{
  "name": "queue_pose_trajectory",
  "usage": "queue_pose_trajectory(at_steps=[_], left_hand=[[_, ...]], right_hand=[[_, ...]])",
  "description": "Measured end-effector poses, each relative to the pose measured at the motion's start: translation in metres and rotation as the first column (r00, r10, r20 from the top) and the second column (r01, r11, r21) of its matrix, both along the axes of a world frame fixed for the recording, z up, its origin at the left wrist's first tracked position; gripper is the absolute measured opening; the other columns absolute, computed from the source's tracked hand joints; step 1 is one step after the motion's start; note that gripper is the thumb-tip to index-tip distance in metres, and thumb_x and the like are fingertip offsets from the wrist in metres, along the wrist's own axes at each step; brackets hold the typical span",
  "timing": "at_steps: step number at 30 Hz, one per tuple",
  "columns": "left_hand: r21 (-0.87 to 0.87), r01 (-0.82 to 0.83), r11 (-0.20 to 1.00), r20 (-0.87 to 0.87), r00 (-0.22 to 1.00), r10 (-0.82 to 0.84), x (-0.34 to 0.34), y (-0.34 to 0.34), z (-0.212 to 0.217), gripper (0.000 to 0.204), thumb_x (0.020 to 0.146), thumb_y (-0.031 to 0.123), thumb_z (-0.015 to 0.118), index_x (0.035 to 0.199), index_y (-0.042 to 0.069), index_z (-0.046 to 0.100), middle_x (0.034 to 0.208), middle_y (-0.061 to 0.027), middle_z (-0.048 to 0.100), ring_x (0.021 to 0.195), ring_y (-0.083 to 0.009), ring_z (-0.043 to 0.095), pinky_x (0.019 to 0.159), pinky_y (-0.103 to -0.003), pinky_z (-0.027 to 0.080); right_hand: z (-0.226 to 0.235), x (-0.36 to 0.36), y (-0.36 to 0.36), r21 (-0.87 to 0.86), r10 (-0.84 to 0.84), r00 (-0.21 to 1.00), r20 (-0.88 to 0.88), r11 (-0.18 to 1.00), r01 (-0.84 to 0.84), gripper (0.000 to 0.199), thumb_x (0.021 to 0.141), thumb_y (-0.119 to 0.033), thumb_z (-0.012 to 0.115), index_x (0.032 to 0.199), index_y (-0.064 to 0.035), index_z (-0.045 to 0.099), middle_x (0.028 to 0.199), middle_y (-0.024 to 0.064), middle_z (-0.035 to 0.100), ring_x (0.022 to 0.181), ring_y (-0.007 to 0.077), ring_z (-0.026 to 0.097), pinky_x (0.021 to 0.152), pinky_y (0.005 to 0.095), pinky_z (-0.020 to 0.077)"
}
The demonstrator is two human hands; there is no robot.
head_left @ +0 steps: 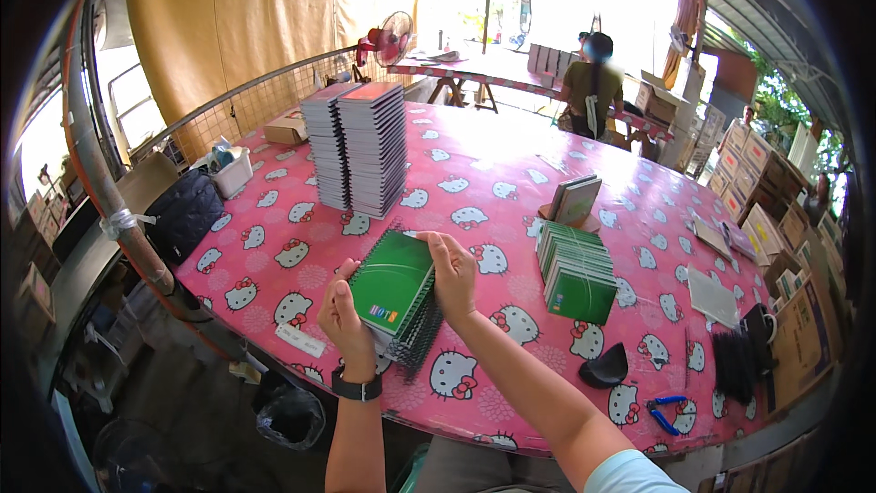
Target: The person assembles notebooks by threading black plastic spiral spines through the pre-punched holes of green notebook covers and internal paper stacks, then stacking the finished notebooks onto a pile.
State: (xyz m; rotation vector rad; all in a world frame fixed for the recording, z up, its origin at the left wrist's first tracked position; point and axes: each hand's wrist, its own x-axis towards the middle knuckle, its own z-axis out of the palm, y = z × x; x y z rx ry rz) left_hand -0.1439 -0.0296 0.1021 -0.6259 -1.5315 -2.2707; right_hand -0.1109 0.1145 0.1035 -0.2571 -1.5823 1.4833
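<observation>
A short stack of green-covered spiral notebooks (392, 278) stands in front of me on the table, with black wire coils along its edges. My left hand (343, 312), wearing a dark wristband, cups the left side, its thumb pointing up. Against the right side presses my right hand (452, 276), fingers curled near the top far corner. Together they hold the stack between them; some fingertips are hidden. Beyond it rise two tall piles of spiral notebooks (372, 151). To the right, a row of green booklets (577, 276) leans beside a few upright notebooks (576, 199).
A pink patterned cloth covers the table (493, 310). Blue-handled pliers (667, 414), a black pouch-like object (604, 366) and black coils (733, 366) lie at the right. A white bin (235, 175) is at the left edge. Farther off, a person (593, 91) sits near another table.
</observation>
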Motion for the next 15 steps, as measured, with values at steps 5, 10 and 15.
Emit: queue_pose_trajectory(at_steps=[5,10,15], left_hand=[[-0.013,0.019,1.000,0.131,0.991,-0.017,0.001,0.004,-0.005,0.037,0.098,0.019,0.043,0.113,-0.008,0.062,0.103,-0.0126,0.066,0.088,-0.0145,0.060,0.078,-0.027,0.046],[0.008,0.118,0.993,0.141,0.983,-0.118,-0.005,0.001,-0.002,0.038,0.098,0.019,0.043,0.125,-0.005,0.054,0.111,-0.0154,0.064,0.098,-0.0197,0.060,0.087,-0.030,0.046],[-0.032,-0.017,0.999,-0.086,0.996,0.014,-0.003,-0.044,-0.002,0.052,0.096,0.021,0.047,0.141,0.000,0.031,0.140,-0.0181,0.043,0.128,-0.0252,0.042,0.106,-0.038,0.030]], right_hand=[[0.002,-0.001,0.010,0.009,0.000,0.987,0.160,1.000,-0.002,0.031,0.097,-0.025,0.051,0.110,0.0005,0.062,0.088,0.0055,0.067,0.080,0.0073,0.057,0.072,0.0227,0.0456],[0.003,0.009,0.011,0.010,0.166,0.982,-0.095,0.986,-0.166,0.033,0.100,-0.025,0.047,0.122,-0.0023,0.056,0.111,0.0173,0.063,0.106,0.0176,0.057,0.091,0.0312,0.0439],[0.005,0.101,0.096,0.571,-0.118,0.929,0.351,0.813,-0.112,0.035,0.086,-0.021,0.065,0.118,-0.0067,0.061,0.125,0.0161,0.058,0.115,0.0297,0.054,0.095,0.0397,0.0430]])
